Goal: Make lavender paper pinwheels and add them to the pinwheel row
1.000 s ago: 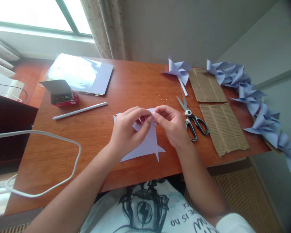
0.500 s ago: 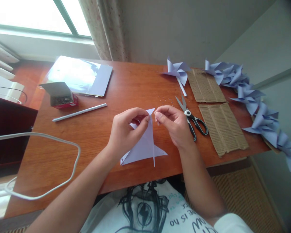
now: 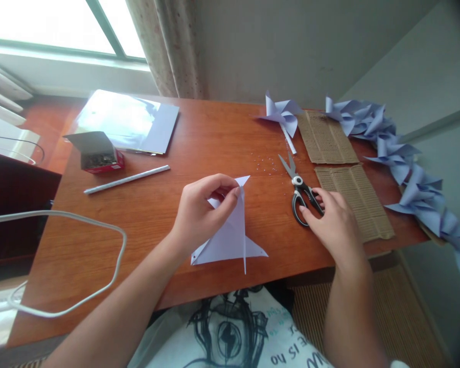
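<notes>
My left hand (image 3: pixel 201 212) pinches the folded tips of a cut lavender paper square (image 3: pixel 230 232), lifting its middle off the wooden table (image 3: pixel 199 138). My right hand (image 3: pixel 335 222) lies on the black handles of the scissors (image 3: pixel 301 189), fingers curled over the loops, the blades pointing away toward the far side. Tiny beads or pins (image 3: pixel 264 162) are scattered just left of the blades.
A finished paper pinwheel (image 3: pixel 281 115) on a white stick lies at the back. Two corrugated cardboard pieces (image 3: pixel 350 197) and a row of pinwheels (image 3: pixel 402 158) fill the right side. A red pin box (image 3: pixel 99 156), a white stick (image 3: pixel 126 179), paper sheets (image 3: pixel 128 120) and a white cable (image 3: pixel 80 220) lie left.
My right hand has left the paper's folded tips and moved right onto the scissors' handles. The left hand keeps its pinch; the paper has tilted up slightly.
</notes>
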Demonstrator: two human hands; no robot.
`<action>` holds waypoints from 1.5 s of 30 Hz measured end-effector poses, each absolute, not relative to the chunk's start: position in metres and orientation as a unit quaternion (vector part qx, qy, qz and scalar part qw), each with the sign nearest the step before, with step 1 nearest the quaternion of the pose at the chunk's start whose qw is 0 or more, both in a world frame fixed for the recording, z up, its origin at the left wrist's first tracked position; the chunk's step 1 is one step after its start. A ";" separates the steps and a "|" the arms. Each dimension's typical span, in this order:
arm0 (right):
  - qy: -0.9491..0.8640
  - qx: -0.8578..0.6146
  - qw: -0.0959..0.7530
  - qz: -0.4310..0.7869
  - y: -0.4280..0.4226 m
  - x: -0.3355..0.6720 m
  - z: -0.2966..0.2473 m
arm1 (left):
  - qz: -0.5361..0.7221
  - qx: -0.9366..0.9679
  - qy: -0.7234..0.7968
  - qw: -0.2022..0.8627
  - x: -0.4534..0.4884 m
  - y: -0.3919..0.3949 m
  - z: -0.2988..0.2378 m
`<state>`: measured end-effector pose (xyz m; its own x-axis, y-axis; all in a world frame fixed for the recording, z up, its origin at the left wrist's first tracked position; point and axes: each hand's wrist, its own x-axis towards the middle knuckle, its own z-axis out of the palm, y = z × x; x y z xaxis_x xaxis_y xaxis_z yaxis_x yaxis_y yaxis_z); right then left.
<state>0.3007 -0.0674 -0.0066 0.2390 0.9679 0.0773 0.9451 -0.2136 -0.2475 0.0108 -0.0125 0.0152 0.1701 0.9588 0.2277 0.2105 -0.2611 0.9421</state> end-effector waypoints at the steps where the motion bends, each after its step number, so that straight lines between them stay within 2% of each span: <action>1: -0.613 -0.781 0.113 0.041 -0.065 0.299 -0.007 | 0.459 0.651 0.449 0.406 0.011 -0.012 0.015; 4: -0.602 -0.791 0.106 0.038 -0.056 0.296 -0.008 | 0.460 0.661 0.443 0.394 0.011 -0.012 0.014; 6: -0.582 -0.801 0.134 0.044 -0.053 0.297 -0.008 | 0.460 0.666 0.443 0.384 0.011 -0.012 0.014; 9: -0.530 -0.787 0.281 0.144 -0.056 0.296 -0.005 | 0.460 0.668 0.439 0.387 0.011 -0.013 0.015; 11: -0.486 -0.721 0.414 0.269 -0.061 0.290 0.000 | 0.461 0.666 0.432 0.395 0.011 -0.014 0.015; 13: -0.458 -0.634 0.489 0.386 -0.066 0.280 0.005 | 0.463 0.665 0.427 0.401 0.011 -0.014 0.014; 16: -0.459 -0.548 0.470 0.518 -0.070 0.260 0.012 | 0.466 0.666 0.421 0.403 0.011 -0.015 0.014; 18: -0.456 -0.529 0.449 0.557 -0.069 0.247 0.013 | 0.463 0.669 0.419 0.403 0.011 -0.015 0.014; 31: -0.460 -0.507 0.557 0.471 -0.045 0.189 0.019 | 0.429 0.677 0.396 0.448 0.012 -0.015 0.018; 45: -0.487 -0.513 0.534 0.463 -0.039 0.180 0.025 | 0.419 0.688 0.378 0.457 0.012 -0.016 0.019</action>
<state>0.1798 -0.0388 0.0253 0.0975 0.9942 0.0456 0.0059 0.0452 -0.9990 0.0116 -0.0162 0.0194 0.3632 0.9025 0.2313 0.1371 -0.2974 0.9449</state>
